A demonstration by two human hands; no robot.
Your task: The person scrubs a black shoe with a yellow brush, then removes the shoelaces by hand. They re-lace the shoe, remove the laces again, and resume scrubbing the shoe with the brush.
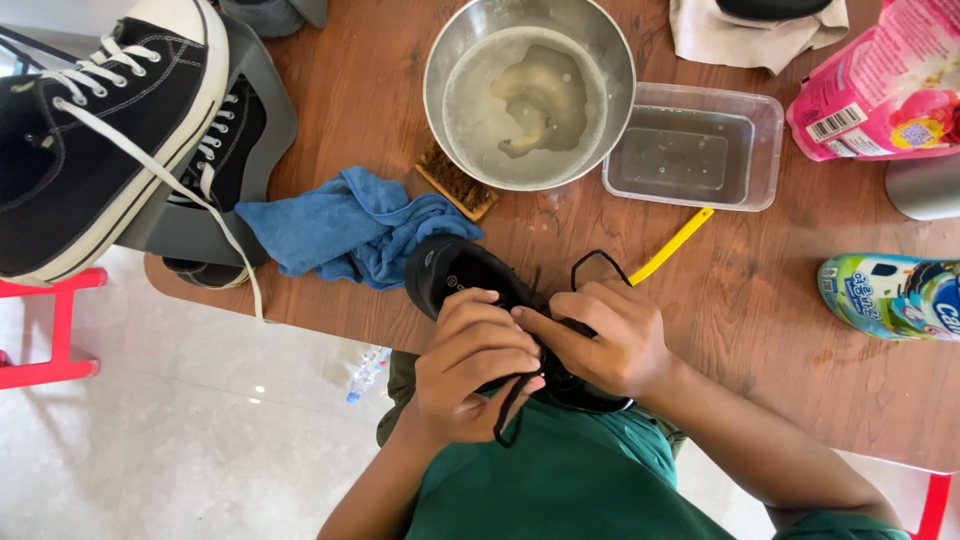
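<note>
A black shoe (pixel 452 272) lies at the near edge of the wooden table (pixel 760 320), its toe pointing left. My left hand (pixel 470 365) and my right hand (pixel 605 338) are both closed over its middle, gripping the shoe and its black lace (pixel 598 258). One loop of lace arches up behind my right hand and a loose end hangs below my left hand. The rear part of the shoe is hidden under my hands.
A blue cloth (pixel 345 225) lies left of the shoe. Behind stand a metal bowl of cloudy water (pixel 530 95), a brush (pixel 455 183), a clear plastic tub (pixel 695 145), a yellow stick (pixel 672 245), a pink pouch (pixel 880 85) and a bottle (pixel 890 295). Black-and-white sneakers (pixel 95 140) rest at left.
</note>
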